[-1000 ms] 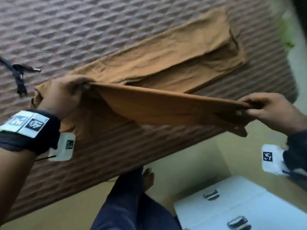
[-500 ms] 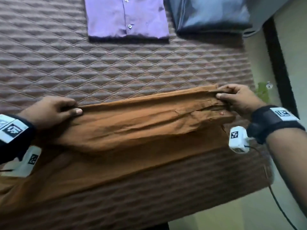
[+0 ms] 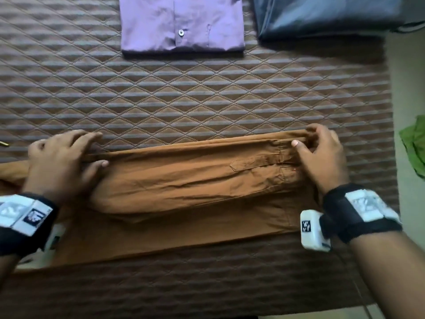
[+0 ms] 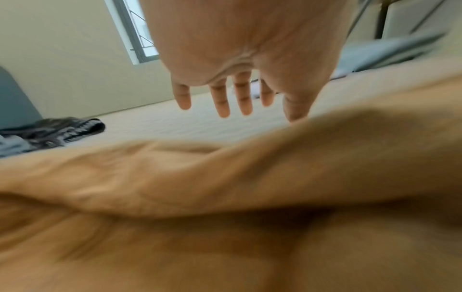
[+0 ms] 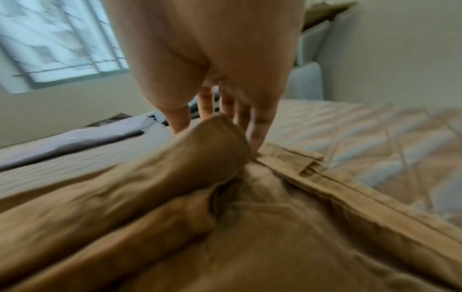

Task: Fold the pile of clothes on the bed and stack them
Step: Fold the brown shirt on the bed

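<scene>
Two hands work on a single garment spread across the near part of a bed (image 3: 207, 95), whose brown quilted cover shows a diamond stitch pattern. Brown trousers (image 3: 195, 180) lie lengthwise along the bed's near edge, folded once so that one leg lies over the other, the waistband end to the right and the legs running off to the left. Beyond them, well apart near the far side of the bed, a folded purple shirt (image 3: 181, 24) lies flat with its button placket up, and just to its right sits a folded grey-blue garment (image 3: 322, 17). Off the bed's right edge, a green cloth (image 3: 414, 146) lies on the floor.

At the leg end, the left hand (image 3: 62, 162) rests on the trousers, its fingers reaching past the far fold onto the bed cover and its thumb lying along the fabric; in the left wrist view the fingers (image 4: 222, 100) hang straight and spread above the cloth, gripping nothing. At the waistband end, the right hand (image 3: 322, 155) has its fingers curled over the far edge of the trousers with the thumb set against the top layer, which looks like a pinch on the fold, though the right wrist view is too blurred to be sure how firm it is.

A small brass-coloured object (image 3: 4, 143) lies at the far left edge of the bed.
</scene>
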A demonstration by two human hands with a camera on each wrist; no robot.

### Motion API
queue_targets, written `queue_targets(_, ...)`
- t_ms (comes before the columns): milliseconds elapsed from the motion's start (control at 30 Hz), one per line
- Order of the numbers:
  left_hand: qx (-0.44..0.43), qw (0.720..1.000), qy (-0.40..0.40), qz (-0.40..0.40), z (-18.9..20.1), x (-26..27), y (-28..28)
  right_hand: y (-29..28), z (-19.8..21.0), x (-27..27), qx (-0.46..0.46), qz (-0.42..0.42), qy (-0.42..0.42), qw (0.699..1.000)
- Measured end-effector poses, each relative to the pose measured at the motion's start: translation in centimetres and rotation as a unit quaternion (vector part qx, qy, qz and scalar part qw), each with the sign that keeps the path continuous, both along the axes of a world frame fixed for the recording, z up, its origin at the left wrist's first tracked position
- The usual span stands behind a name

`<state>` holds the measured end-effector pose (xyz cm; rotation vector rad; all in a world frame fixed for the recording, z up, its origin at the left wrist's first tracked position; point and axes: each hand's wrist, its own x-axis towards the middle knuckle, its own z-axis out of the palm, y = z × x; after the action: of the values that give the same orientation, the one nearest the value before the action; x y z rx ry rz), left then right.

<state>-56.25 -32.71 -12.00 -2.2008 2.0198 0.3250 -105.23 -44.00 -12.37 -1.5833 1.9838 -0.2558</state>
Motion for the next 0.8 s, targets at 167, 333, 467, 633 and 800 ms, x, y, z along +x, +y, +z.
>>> queue_targets(167,-0.079,0.971,0.220,-0.057,-0.1,-15.5,-0.2,6.1,1.2,8.0,-0.135,0.179,-0.017,0.974)
queue_targets(333,0.044,0.987,0.129,0.081,-5.6,-23.9,0.7,8.5,-3.6,14.0,-0.026,0.331,0.056,0.942)
queue_targets(467,0.046,0.990,0.100,0.089,-6.3,-23.6,1.1,7.0,-5.4,10.7,0.005,0.343,0.132,0.930)
queue_targets(633,0.091,0.973,0.028,0.212,-5.4,-15.7,4.3,4.7,-4.9,5.5,0.044,0.324,0.200,0.924)
queue_targets(800,0.163,0.931,0.010,0.327,-3.0,-8.5,6.3,4.6,-3.8,5.9,0.082,0.311,0.241,0.915)
